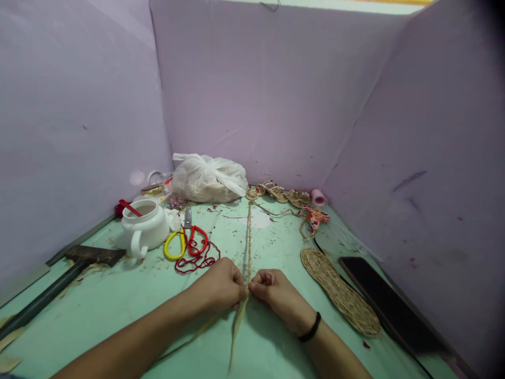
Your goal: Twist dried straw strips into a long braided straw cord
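My left hand (221, 287) and my right hand (272, 289) meet at the middle of the green table (118, 300), both closed in a pinch on a thin braided straw rope (249, 237). The rope runs straight away from my fingers toward the back wall. Loose straw strands (236, 329) hang from the pinch toward me. A black band sits on my right wrist (311, 329).
A woven oval straw mat (339, 292) and a dark phone (384, 302) lie right. Scissors with yellow and red handles (185, 242), red thread (197, 260), a white pot (144, 226), a plastic bag (209, 178) and a hatchet-like tool (79, 260) sit left. Purple partitions enclose the table.
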Motion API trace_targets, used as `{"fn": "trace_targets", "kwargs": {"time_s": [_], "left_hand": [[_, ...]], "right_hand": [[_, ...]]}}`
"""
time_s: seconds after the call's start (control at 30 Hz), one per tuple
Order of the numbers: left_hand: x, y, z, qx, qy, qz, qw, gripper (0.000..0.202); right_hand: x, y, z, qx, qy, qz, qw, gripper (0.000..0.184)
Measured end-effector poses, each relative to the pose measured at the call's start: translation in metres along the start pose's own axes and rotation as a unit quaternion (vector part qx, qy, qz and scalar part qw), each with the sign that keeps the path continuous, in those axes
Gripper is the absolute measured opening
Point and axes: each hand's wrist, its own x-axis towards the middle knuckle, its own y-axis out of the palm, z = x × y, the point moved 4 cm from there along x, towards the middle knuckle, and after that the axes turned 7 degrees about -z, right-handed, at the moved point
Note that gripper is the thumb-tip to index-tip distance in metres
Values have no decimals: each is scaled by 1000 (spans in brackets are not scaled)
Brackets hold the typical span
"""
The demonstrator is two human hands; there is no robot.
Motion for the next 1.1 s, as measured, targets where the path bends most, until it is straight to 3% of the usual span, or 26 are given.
{"fn": "trace_targets", "kwargs": {"time_s": [0.1,0.23,0.3,0.4,0.5,0.53,0.6,0.67,0.7,0.87,0.93,1.1], "left_hand": [[-13,4,-9,51,53,-10,997,17],[-31,17,-14,146,111,-105,977,16],[-34,20,-14,175,119,-125,969,16],[-28,14,-15,130,120,-90,980,21],[-16,-9,-15,-12,63,-150,987,16],[-12,-12,-13,-67,19,-140,988,15],[-7,-7,-9,-161,-62,-58,983,19],[-6,5,-7,-217,-102,37,970,14],[-5,9,-6,-229,-104,53,966,11],[-1,15,6,-167,-119,1,979,12],[0,14,8,-135,-102,-29,985,12],[2,13,6,-130,-57,-85,986,12]], "right_hand": [[-3,2,1,33,14,-3,999,9],[-3,5,-2,81,18,-15,996,8],[-1,7,-3,87,8,-19,996,10],[-2,8,-1,112,-7,0,994,15],[-6,6,5,127,-15,34,991,22],[-8,6,7,127,-16,43,991,24],[-9,5,11,128,-17,65,989,24],[-9,5,12,132,-20,84,988,22],[-8,5,11,126,-25,88,988,21],[-2,-1,4,-24,-99,15,995,8],[-3,-4,4,-112,-134,-29,984,3],[-16,-9,13,-263,-155,-91,948,12]]}}
